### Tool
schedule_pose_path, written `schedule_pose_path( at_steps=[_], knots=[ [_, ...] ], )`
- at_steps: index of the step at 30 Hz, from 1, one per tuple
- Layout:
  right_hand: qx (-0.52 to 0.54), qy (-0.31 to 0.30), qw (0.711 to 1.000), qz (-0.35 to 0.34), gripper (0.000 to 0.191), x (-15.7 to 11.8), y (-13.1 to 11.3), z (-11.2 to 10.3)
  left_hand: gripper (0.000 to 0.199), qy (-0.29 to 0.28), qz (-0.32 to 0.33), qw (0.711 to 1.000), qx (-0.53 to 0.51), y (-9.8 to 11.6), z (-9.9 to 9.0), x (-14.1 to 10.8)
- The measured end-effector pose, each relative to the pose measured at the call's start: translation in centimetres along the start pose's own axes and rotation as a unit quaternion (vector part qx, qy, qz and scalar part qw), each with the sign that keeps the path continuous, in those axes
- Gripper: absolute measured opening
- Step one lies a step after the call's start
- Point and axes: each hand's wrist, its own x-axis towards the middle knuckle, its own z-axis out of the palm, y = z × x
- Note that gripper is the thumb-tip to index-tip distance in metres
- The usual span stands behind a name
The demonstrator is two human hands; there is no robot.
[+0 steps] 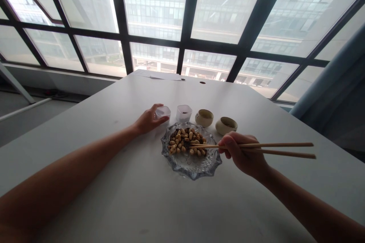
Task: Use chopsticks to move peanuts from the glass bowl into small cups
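Observation:
My right hand (242, 154) grips a pair of wooden chopsticks (281, 145), whose tips reach in among the peanuts (182, 138). These nuts lie with some dark bits in the far part of a clear glass dish (194, 171) with a scalloped rim. Whether the tips pinch anything is too small to tell. My left hand (149, 119) is curled around a small translucent plastic cup (163, 111), thumb on the near side and fingers behind it. The cup stands on the table just beyond the dish's left side.
Beyond the dish stand a second translucent cup (184, 113) with something dark inside and two beige ceramic cups (204, 118). White paper (165, 76) lies at the far edge of the white table (128, 193). Windows rise behind it; a blue curtain (330, 72) hangs at right.

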Motion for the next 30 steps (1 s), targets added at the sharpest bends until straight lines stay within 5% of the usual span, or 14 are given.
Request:
schedule_pose_path(
  at_steps=[30],
  knots=[
    [-0.067, -0.062, 0.989, -0.112, 0.041, 0.37, -0.23, -0.67, 0.081, -0.005, 0.002, 1.0, -0.002, -0.05, -0.05, -0.02]
  ],
)
